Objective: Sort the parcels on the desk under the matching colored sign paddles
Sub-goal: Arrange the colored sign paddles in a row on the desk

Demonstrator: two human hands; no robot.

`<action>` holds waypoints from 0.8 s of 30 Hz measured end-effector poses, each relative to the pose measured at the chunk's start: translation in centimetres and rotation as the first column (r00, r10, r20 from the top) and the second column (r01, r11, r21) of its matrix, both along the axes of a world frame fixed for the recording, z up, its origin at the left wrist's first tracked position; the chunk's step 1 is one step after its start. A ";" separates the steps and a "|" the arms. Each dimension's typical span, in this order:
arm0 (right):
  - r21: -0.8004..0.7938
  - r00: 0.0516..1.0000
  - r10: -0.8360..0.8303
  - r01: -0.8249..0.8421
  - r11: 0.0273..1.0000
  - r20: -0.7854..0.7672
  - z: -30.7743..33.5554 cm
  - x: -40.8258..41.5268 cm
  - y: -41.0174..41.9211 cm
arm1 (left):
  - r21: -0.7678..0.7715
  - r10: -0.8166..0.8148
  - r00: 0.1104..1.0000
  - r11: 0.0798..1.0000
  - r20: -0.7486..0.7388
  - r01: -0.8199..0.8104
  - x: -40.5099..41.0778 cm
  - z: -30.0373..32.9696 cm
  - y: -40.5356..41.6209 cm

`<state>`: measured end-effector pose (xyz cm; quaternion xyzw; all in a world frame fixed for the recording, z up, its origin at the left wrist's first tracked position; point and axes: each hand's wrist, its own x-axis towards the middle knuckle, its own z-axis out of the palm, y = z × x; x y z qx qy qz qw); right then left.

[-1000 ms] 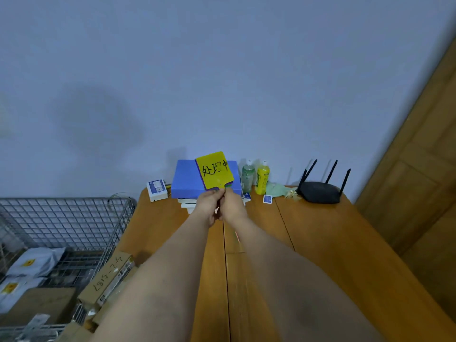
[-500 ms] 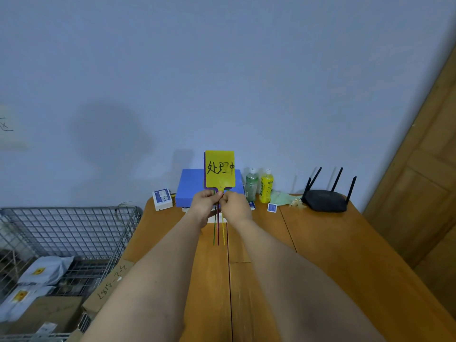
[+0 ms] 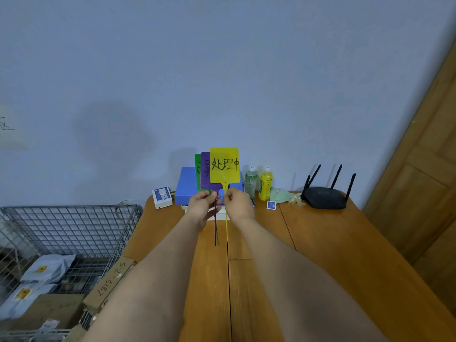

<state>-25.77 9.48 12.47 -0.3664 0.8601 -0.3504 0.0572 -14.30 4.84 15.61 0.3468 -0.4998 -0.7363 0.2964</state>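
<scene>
Three sign paddles held fanned and upright above the far middle of the desk [image 3: 320, 243], long axes vertical, thin stems hanging down toward the desktop

Yellow paddle [image 3: 224, 165] in front and rightmost, handwritten characters on its face; purple paddle [image 3: 204, 172] behind it; green paddle [image 3: 197, 169] furthest left, mostly covered

Right hand [image 3: 238, 202] pinches the neck of the yellow paddle just under its blade. Left hand [image 3: 203, 206] grips the stems of the purple and green pair, fingers curled round them. Hands just beside each other; a narrow gap shows between the yellow stem and the other two

Judgement: the yellow one is being split from the bunch, and the right hand is the one to carry it off rightward

Counts: paddles 3; bottles [image 3: 257, 182] 2; router [image 3: 324, 197] 1, three antennas; blue box [image 3: 187, 185] 1

No parcel lies on the desk in view. Parcels sit low left in the wire cage [image 3: 74, 225]: grey bags [image 3: 47, 267], at least 2, and cardboard boxes [image 3: 111, 282], at least 2, well apart from both hands, left hand's side nearer
</scene>
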 end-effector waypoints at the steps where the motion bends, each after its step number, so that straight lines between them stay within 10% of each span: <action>1: -0.010 1.000 0.005 -0.005 1.000 0.000 1.1 0.8 1.0 | 0.007 0.005 1.000 1.000 -0.007 -0.005 0.1 0.0 0.0; 24: 0.065 0.977 -0.031 0.017 0.998 0.213 -2.9 3.8 4.7 | 0.128 0.172 0.984 0.976 0.055 -0.178 4.5 -3.2 -2.3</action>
